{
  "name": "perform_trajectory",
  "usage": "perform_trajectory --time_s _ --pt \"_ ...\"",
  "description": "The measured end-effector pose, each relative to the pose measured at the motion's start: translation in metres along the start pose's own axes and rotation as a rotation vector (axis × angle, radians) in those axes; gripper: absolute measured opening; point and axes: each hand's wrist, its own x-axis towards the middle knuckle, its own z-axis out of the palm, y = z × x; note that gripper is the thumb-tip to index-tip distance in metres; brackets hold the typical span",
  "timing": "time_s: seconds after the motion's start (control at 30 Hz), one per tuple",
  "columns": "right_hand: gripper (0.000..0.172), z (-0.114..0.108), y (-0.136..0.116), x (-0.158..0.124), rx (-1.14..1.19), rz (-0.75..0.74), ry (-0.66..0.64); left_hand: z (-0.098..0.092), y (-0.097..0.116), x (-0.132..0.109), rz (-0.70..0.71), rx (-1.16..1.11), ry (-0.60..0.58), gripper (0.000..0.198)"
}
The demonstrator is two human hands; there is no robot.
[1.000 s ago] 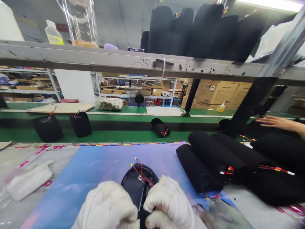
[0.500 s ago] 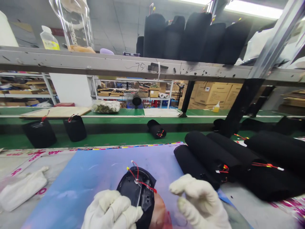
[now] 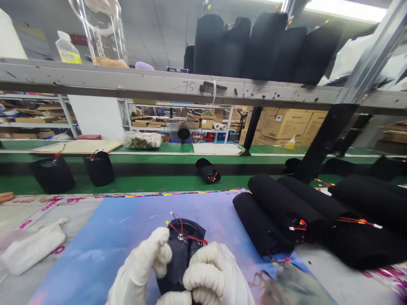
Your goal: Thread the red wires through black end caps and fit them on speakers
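Note:
A black cloth-wrapped cylinder (image 3: pixel 176 256) stands low in front of me with its dark oval end facing up. Red and black wires with small white, yellow and red connectors come out of that end. My left hand (image 3: pixel 143 262), in a white glove, is closed around its left edge with bent fingers. On the opposite edge my right hand (image 3: pixel 216 275), gloved in white too, has its fingers curled against the end face. The hands and the bottom of the frame hide the cylinder's lower part.
Several black cylinders (image 3: pixel 286 207) with wires lie to my right. More stand on the grey shelf (image 3: pixel 143 78) overhead and on the green bench (image 3: pixel 152 171). A loose white glove (image 3: pixel 34 250) lies left. Another person's fingers (image 3: pixel 6 197) show at the left edge.
My right hand has moved left from beside the cylinder onto its end. My left hand has shifted up along its left edge. Another person's fingers have appeared at the far left.

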Motion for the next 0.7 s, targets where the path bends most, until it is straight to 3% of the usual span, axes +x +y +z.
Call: perform_trajectory --time_s 0.07,0.13,0.23,0.3,0.37,0.47,0.57,0.7 --pt "0.013 -0.001 0.002 0.002 -0.019 -0.076 -0.051 -0.001 -0.012 -0.005 0.058 -0.076 0.056 0.065" --pt "0.013 -0.001 0.005 0.005 0.042 -0.109 -0.005 -0.006 -0.017 -0.006 0.077 -0.188 0.155 0.066" --pt "0.018 -0.003 0.011 0.015 0.210 0.037 0.058 -0.018 -0.015 -0.004 0.014 -0.176 0.276 0.032" --pt "0.017 -0.012 0.013 0.024 0.310 0.168 -0.022 -0.024 -0.011 -0.002 0.053 -0.002 0.217 0.014" --pt "0.017 -0.025 0.013 0.033 0.355 0.204 -0.129 -0.027 -0.008 0.001 0.147 0.138 0.096 0.013" --pt "0.018 -0.039 0.014 0.043 0.315 0.135 -0.247 -0.023 -0.003 0.012 0.284 0.182 -0.052 0.015" --pt "0.020 -0.042 0.018 0.045 0.248 0.120 -0.288 -0.018 0.006 0.031 0.397 0.171 -0.162 0.030" --pt "0.030 -0.045 0.020 0.039 0.132 0.002 -0.252 -0.012 0.019 0.057 0.553 0.189 -0.182 0.028"
